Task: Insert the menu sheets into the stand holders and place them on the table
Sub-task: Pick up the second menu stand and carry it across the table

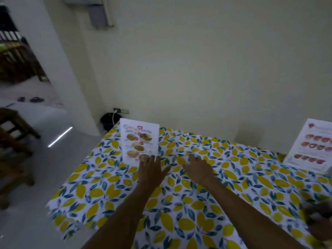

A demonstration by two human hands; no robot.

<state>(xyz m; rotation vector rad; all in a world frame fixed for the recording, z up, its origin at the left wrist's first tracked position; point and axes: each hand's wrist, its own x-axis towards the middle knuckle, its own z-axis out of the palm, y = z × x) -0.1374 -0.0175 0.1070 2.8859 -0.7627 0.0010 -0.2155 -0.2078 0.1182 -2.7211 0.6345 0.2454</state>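
Observation:
A menu stand (pixel 139 141) with food pictures stands upright at the far left of the table (pixel 233 177), which is covered by a lemon-print cloth. My left hand (pixel 151 170) hovers just in front of its lower right corner, fingers spread, holding nothing. My right hand (pixel 197 168) is beside it over the cloth, also spread and empty. A second menu stand (pixel 312 146) leans upright at the far right edge of the table.
A pale wall runs right behind the table. A dark bin (pixel 109 121) and a wall socket sit near the table's far left corner. Wooden stools (pixel 14 141) stand on the floor at the left. Something blurred lies at the right table edge (pixel 319 212).

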